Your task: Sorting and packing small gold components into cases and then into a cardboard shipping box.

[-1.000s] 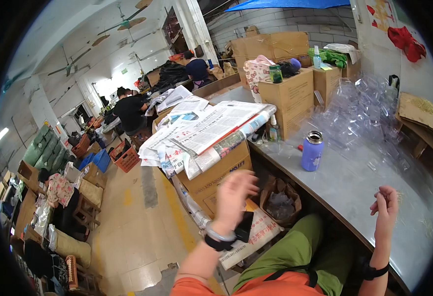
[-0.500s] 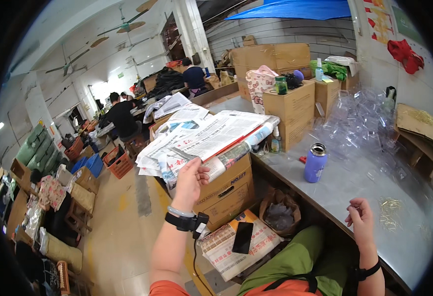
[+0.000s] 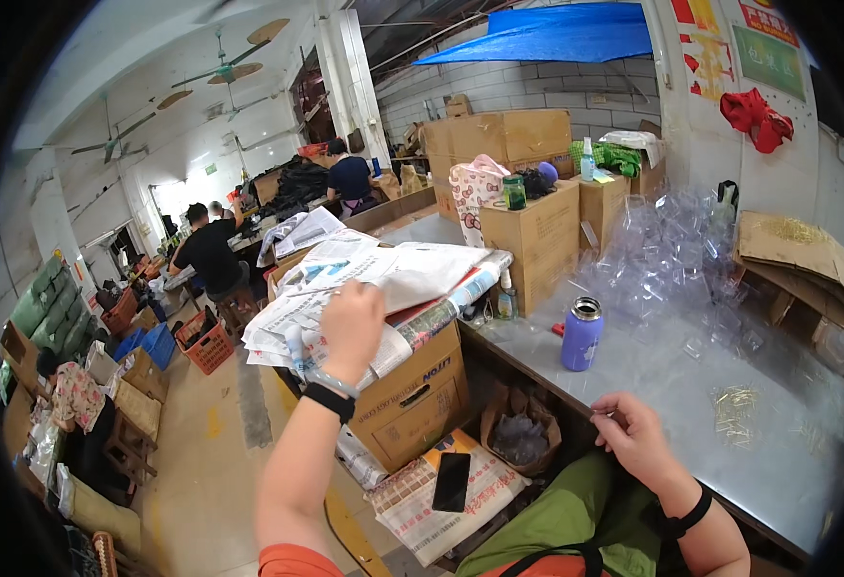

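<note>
My left hand (image 3: 353, 329) is closed on the edge of a newspaper sheet (image 3: 432, 274), the top one of a loose pile. The sheet is lifted and creased beside my fingers, whose tips are partly hidden. Under the pile stands a cardboard box (image 3: 408, 409). My right hand (image 3: 635, 439) hovers at the near edge of a grey metal table (image 3: 624, 370), fingers loosely curled and nothing visible in them. Beyond it on the table stands an uncapped purple bottle (image 3: 583, 338). Thin gold-coloured strips (image 3: 732, 413) lie scattered to the right of that hand.
Clear plastic packages (image 3: 667, 250) heap up on the table's far side, beside cardboard boxes (image 3: 530, 245). Below, a black phone (image 3: 452, 483) lies on folded newspaper next to a paper bag (image 3: 521, 438) of clear plastic. People sit working farther off at the left.
My left hand has moved up and over the pile, and the top newspaper sheet has lifted and creased. My right hand has moved left to the table edge. The view has shifted slightly right.
</note>
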Demonstrator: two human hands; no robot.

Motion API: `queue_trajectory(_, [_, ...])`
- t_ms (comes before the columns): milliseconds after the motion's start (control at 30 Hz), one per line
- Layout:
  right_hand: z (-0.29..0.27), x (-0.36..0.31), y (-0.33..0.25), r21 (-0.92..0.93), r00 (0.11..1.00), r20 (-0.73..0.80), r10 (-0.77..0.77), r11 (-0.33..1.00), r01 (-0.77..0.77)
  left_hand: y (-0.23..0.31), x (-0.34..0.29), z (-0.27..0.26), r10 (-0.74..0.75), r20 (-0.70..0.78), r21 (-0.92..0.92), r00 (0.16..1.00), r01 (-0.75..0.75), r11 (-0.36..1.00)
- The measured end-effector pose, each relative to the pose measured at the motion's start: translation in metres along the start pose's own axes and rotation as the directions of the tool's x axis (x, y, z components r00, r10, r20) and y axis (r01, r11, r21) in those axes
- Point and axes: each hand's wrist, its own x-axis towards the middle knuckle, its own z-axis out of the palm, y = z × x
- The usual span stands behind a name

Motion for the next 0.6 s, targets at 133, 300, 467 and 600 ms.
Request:
queue_trajectory(133, [0.022,0.019,-0.017,0.208,0.993,0.118,0.017,0.977,-0.042,0.039,-0.011,-0.015,0.438,0.02,-0.154,0.899,-0.431,0.889])
queue_trajectory(300, [0.067,0.066,-0.015,0.181,0.974,0.217,-0.058,0.983,0.018,0.046,-0.049,-0.008,0.563,0.136,-0.206,0.815,-0.532,0.821])
queue_trajectory(467, [0.109,0.087,-0.043,-0.103,0.97,0.179,-0.163,0.978,0.183,0.043,-0.063,-0.008,0.566,0.272,-0.22,0.778,-0.522,0.824])
queue_trajectory(600, [0.13,0.099,-0.043,0.08,0.922,-0.008,-0.386,0.919,0.386,0.044,-0.062,-0.009,0.479,0.234,-0.181,0.846,-0.446,0.877])
